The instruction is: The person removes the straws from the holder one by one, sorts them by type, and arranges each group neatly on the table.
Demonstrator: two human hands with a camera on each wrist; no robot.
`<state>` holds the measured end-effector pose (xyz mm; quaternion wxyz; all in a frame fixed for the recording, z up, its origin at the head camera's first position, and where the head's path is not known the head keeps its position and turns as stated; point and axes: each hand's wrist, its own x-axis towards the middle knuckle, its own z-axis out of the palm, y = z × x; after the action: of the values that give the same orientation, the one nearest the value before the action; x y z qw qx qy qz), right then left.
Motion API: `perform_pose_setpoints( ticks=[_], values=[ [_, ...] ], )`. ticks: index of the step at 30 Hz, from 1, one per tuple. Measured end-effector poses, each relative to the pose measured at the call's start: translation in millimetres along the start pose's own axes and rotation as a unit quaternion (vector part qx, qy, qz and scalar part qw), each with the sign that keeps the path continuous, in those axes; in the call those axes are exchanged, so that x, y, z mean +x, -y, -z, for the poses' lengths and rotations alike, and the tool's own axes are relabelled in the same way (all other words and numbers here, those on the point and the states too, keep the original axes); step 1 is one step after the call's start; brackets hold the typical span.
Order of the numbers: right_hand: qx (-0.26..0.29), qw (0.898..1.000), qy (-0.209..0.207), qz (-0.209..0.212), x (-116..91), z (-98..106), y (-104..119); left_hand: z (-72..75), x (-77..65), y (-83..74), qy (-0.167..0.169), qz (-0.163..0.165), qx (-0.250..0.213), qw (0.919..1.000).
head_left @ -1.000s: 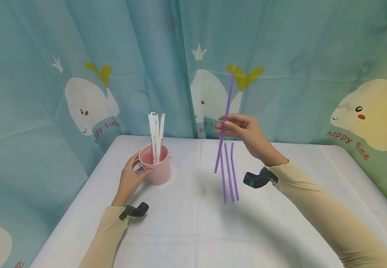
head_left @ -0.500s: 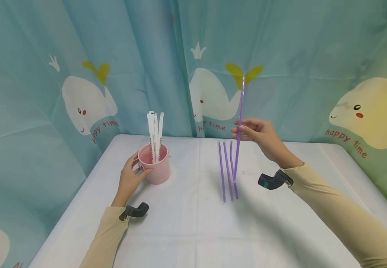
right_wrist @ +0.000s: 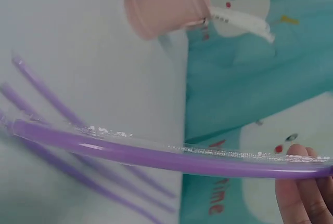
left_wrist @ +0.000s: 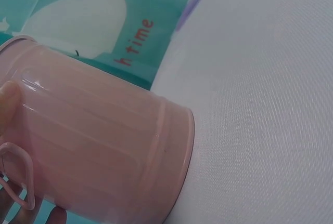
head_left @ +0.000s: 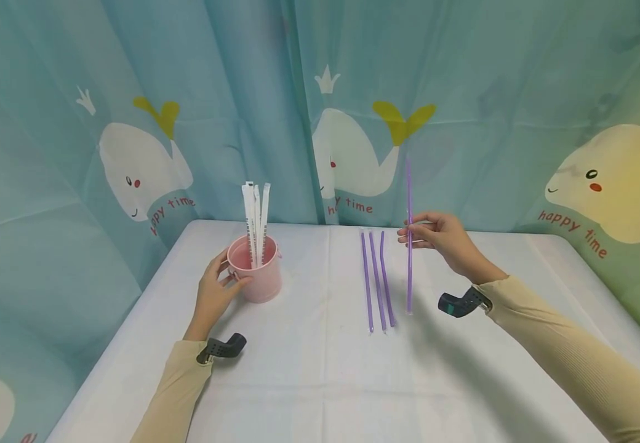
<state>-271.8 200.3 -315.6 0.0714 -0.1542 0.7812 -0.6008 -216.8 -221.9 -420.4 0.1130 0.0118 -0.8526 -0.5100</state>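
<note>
My left hand (head_left: 215, 294) grips the near left side of a pink bucket (head_left: 264, 282) that stands on the table. Several white paper-wrapped sticks with dark print (head_left: 257, 227), perhaps wrapped straws, lean upright in it. On the right, my right hand (head_left: 442, 239) pinches a purple straw (head_left: 410, 264) near its middle and holds it upright above the table. Clear film wraps this straw (right_wrist: 156, 155) in the right wrist view. Just left of it, three more purple straws (head_left: 376, 280) lie side by side on the cloth. The left wrist view shows the bucket's wall (left_wrist: 99, 141) and its handle loop.
A white cloth covers the table (head_left: 298, 363). Behind its back edge hangs a blue-green curtain (head_left: 259, 111) printed with white whales. The bucket stands at the back left, with bare cloth (head_left: 320, 295) between it and the lying straws.
My right hand has moved right and down with the purple straw, which has turned from slanted to nearly vertical. The left hand and bucket stay put.
</note>
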Motion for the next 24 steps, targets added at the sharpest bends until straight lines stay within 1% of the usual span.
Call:
perform_pose_setpoints(
  ticks=[5,12,21,24],
  values=[
    [-0.001,1.0,0.01,-0.023,1.7,4.3,-19.2,0.7,0.4,-0.3,0.001,0.006,0.0,1.0],
    [0.009,0.999,0.008,-0.043,5.5,3.5,-42.9,0.9,0.7,0.3,0.0,0.007,0.0,1.0],
    [0.03,0.997,0.005,-0.072,11.8,0.7,-62.3,0.4,0.6,-1.1,0.0,0.014,0.004,0.9999],
    [0.024,0.996,0.001,-0.083,13.9,-0.7,-68.0,0.4,0.4,-1.1,0.003,0.015,-0.002,0.9999]
  ],
)
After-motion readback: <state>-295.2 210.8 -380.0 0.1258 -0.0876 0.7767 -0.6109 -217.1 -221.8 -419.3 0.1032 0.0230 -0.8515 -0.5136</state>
